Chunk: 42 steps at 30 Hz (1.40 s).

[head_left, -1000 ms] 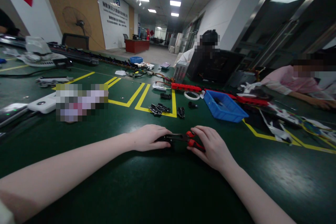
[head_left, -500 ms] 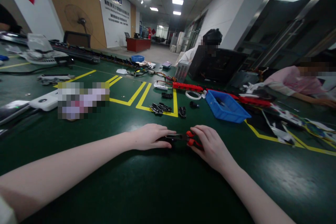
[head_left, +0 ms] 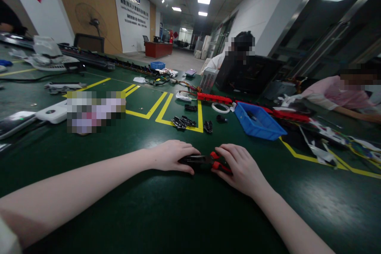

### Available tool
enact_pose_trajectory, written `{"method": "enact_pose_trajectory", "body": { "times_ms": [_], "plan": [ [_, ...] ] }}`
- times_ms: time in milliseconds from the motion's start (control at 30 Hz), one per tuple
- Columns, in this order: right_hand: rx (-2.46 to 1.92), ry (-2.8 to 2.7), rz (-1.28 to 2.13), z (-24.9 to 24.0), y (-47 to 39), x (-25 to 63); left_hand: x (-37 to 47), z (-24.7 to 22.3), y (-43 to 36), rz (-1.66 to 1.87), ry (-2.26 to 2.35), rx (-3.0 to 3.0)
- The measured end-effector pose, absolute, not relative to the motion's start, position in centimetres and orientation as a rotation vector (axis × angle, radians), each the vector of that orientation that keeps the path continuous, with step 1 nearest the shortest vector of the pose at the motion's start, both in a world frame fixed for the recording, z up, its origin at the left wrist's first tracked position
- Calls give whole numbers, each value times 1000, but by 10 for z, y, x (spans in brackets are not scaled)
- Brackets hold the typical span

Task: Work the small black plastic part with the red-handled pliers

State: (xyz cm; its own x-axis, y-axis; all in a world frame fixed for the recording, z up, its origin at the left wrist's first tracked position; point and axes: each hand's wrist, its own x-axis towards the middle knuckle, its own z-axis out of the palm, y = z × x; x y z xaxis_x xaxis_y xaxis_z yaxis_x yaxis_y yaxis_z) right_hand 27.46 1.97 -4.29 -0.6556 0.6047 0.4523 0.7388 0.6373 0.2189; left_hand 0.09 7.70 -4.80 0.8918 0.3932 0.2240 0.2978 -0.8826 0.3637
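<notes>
Red-handled pliers (head_left: pixel 207 159) lie level between my two hands, low over the green table (head_left: pixel 190 214). My right hand (head_left: pixel 238 163) is wrapped around the handles, which stand slightly apart. My left hand (head_left: pixel 172 156) curls its thumb and fingers about the dark front end of the jaws. Whether a small part sits between those fingers and the jaws, I cannot tell. Beyond the hands lie several small black parts (head_left: pixel 183 122), bunched near a yellow tape line. Another black part (head_left: pixel 208 127) rests just right of them.
A blue bin (head_left: pixel 258 122) stands to the right, beside a white ring of tape (head_left: pixel 220 107) and a red strip (head_left: pixel 214 98). At left is a white device (head_left: pixel 53 112). Other people sit at the far side and right.
The pliers have turned a little, so their jaws show darker and broader. My right hand has dropped slightly; my left hand stays nearly in place.
</notes>
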Motion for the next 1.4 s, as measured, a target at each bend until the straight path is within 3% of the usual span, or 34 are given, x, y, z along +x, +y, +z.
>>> {"method": "enact_pose_trajectory", "body": {
  "times_ms": [1400],
  "plan": [
    [-1033,-2531,-450,-42,18,274,1,-44,74,397,535,2809]
  ]
}}
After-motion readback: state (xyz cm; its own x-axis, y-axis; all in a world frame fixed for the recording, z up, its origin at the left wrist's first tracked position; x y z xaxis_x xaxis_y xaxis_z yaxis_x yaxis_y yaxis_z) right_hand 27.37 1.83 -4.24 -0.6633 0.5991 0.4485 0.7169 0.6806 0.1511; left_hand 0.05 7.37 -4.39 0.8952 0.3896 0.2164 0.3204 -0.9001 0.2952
